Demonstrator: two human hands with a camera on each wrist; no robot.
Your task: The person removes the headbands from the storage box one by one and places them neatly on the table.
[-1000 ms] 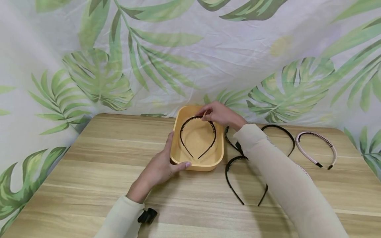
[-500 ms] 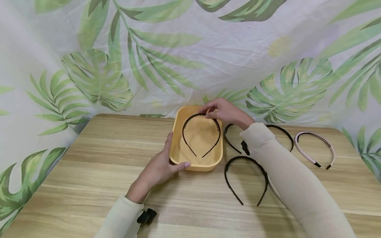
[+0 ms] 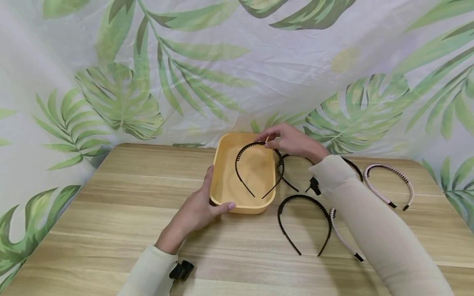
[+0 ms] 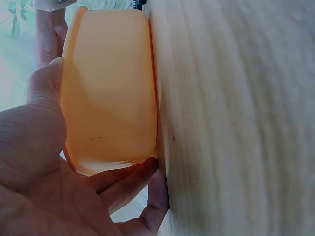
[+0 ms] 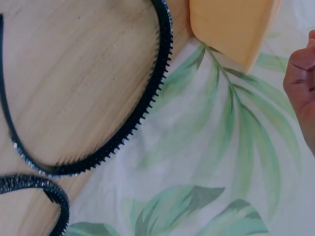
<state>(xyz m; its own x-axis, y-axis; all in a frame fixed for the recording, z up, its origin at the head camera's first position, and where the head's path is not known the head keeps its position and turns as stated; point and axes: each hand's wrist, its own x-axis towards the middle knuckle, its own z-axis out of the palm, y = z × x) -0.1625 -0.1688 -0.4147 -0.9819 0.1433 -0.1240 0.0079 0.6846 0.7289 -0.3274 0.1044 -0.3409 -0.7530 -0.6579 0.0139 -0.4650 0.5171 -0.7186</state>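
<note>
My left hand (image 3: 198, 209) grips the yellow plastic box (image 3: 244, 209) at its near left corner, thumb over the front rim. In the left wrist view the fingers lie along the side of the box (image 4: 110, 83), low by the tabletop. Between thumb and fingers, my right hand (image 3: 294, 142) pinches a thin black toothed headband (image 3: 237, 164) at the top of its arch. That headband hangs over the right half of the box, and its right leg crosses the box's right rim in the head view. Only part of the right hand (image 5: 300, 78) shows in its wrist view.
Right of the box lie a black headband (image 3: 304, 197), a pink one (image 3: 393, 167) and a pink one (image 3: 342, 236) half under the sleeve. Two more black headbands (image 5: 165, 59) lie toward the back, partly behind the right arm. A leaf-patterned cloth (image 3: 207, 82) hangs behind the table.
My right hand has moved rightward with the black headband, from the middle of the box to its right rim. The left hand keeps its grip on the box.
</note>
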